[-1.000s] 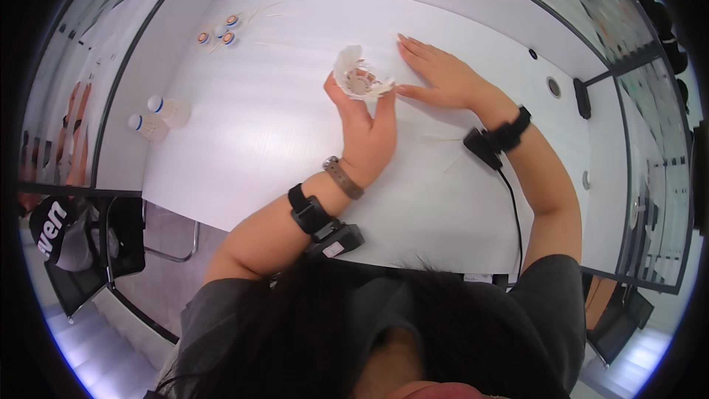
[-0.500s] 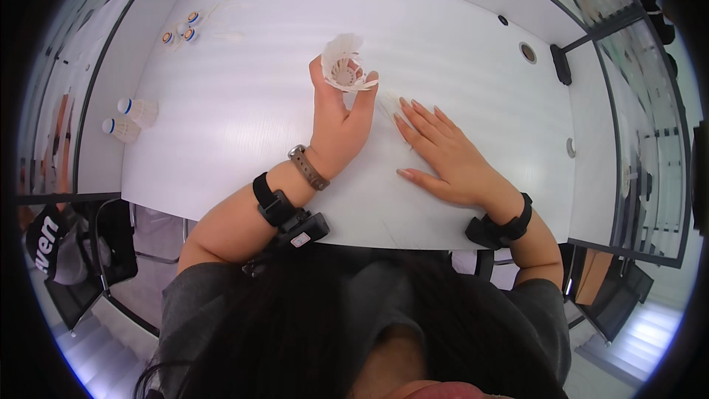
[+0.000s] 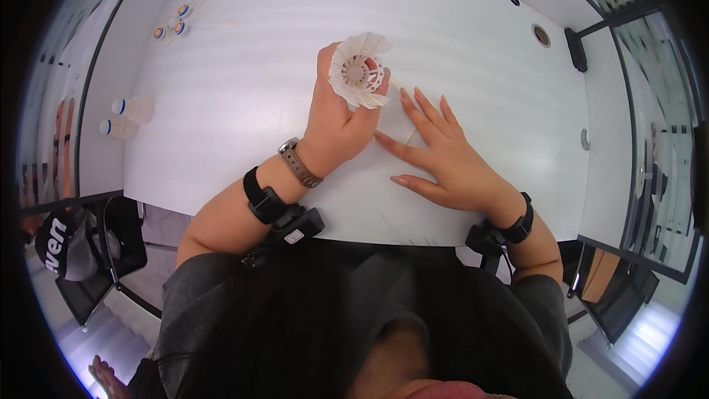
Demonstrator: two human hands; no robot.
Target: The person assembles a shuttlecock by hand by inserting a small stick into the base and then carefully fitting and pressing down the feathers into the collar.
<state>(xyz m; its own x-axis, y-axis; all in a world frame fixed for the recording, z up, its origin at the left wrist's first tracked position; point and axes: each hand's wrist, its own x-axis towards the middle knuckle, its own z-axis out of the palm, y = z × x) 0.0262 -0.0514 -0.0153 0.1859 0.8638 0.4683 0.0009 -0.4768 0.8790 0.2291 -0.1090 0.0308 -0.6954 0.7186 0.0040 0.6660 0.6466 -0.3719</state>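
Observation:
My left hand [image 3: 336,107] is closed around a white feather shuttlecock [image 3: 344,74], raised in front of me. Its open feathered end faces up, and a ring of slots and its inner bottom show inside. On its right side the feather skirt has a gap. My right hand [image 3: 450,155] lies palm down on the white table [image 3: 251,114], fingers stretched and spread. Thin pale feathers or feather shafts [image 3: 410,137] lie at its fingertips, partly hidden beneath them.
Two shuttlecocks with blue bands [image 3: 134,108] lie at the left edge. Several small round cork heads [image 3: 181,27] sit at the far left beside loose thin feathers. Low partitions [image 3: 148,52] bound the table. Another person's hand [image 3: 107,378] shows at the lower left.
My left hand has turned the shuttlecock so its open end faces up more fully. My right fingers have spread wider and come closer to the left hand. The view has shifted slightly.

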